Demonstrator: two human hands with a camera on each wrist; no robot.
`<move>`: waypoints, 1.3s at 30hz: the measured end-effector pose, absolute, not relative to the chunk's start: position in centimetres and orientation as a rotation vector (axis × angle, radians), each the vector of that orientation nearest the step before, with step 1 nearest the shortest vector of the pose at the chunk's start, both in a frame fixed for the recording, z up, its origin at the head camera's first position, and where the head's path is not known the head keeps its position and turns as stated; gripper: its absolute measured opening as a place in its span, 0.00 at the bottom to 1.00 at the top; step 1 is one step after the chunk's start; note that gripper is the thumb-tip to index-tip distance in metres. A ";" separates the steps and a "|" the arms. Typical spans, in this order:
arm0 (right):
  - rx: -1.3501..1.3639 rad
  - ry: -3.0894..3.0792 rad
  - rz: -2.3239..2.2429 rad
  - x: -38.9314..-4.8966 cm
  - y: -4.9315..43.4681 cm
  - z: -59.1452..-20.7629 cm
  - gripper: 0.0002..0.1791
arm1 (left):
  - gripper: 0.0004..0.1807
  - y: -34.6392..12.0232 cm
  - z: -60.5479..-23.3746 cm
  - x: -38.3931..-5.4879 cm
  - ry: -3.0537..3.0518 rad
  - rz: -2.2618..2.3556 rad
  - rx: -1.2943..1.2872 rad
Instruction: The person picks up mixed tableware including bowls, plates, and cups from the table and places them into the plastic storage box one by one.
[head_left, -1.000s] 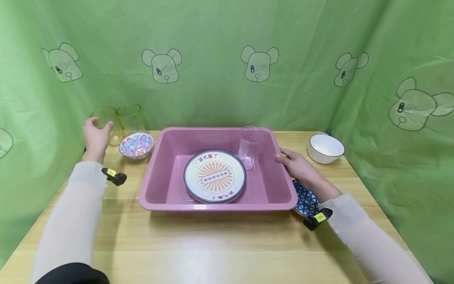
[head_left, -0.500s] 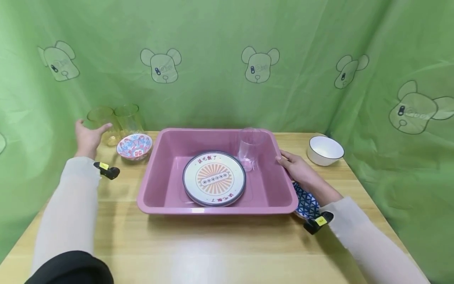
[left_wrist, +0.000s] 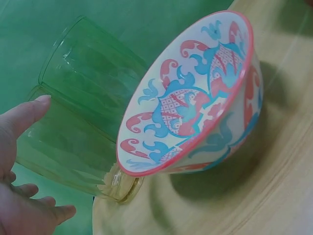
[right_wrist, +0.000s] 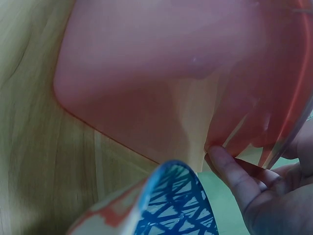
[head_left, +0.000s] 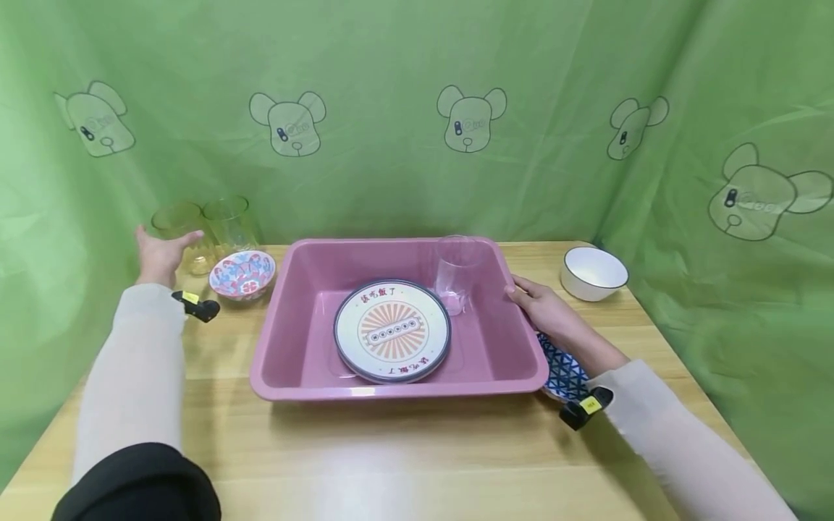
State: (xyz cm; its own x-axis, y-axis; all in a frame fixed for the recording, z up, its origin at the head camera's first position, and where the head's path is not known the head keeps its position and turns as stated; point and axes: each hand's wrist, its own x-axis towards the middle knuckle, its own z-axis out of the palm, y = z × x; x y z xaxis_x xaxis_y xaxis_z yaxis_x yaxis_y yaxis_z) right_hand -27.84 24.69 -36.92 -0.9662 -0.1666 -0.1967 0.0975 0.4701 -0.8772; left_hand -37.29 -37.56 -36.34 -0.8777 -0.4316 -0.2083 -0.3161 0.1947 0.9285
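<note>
My left hand [head_left: 161, 255] is spread wide at the near side of a yellow-tinted glass [head_left: 195, 255]. In the left wrist view the thumb [left_wrist: 30, 113] overlaps the glass near its rim, while the other fingers stand apart lower down. A second yellow-tinted glass [head_left: 233, 226] stands right beside it. In front is a bowl [head_left: 242, 275] with a red and blue pattern. My right hand [head_left: 546, 310] grips the right rim of a pink basin [head_left: 397, 391], its fingers under the edge. The basin holds stacked white plates [head_left: 392, 331] with a dark rim and an upright clear glass [head_left: 456, 278].
A blue-patterned bowl [head_left: 564, 367] sits under my right wrist, partly hidden by the basin and arm. Farther right is a white bowl [head_left: 594, 272] with a dark rim. A green curtain [head_left: 391, 181] hangs behind the wooden table [head_left: 365, 456].
My left hand has moved slightly left, and its thumb and fingers have spread wider by the glass. My right hand keeps its grip on the basin.
</note>
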 end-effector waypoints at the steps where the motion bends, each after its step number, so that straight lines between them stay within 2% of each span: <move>1: -0.063 2.466 -1.495 -27.8 24.7 -36.9 0.32 | 0.74 -37.6 -36.4 -37.4 -2.349 -1.792 0.740; 7: -0.056 2.478 -1.484 -27.5 25.0 -36.7 0.33 | 0.74 -37.2 -36.5 -37.9 -2.386 -1.782 0.713; 27: -0.060 2.462 -1.485 -27.7 24.7 -36.8 0.33 | 0.61 -37.0 -37.0 -38.6 -2.185 -1.790 0.792; 39: -0.066 2.470 -1.479 -27.8 24.8 -36.9 0.32 | 0.60 -37.3 -35.7 -36.3 -2.170 -1.786 0.670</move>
State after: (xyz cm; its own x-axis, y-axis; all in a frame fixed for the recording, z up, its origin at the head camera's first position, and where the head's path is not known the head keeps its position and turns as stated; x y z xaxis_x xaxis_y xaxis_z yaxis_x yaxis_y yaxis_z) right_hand -27.78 24.79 -36.95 -0.9649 -0.1714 -0.1991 0.0946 0.4806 -0.8718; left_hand -36.28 -37.35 -35.70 -0.8626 -0.4970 -0.0946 -0.1884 0.1420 0.9718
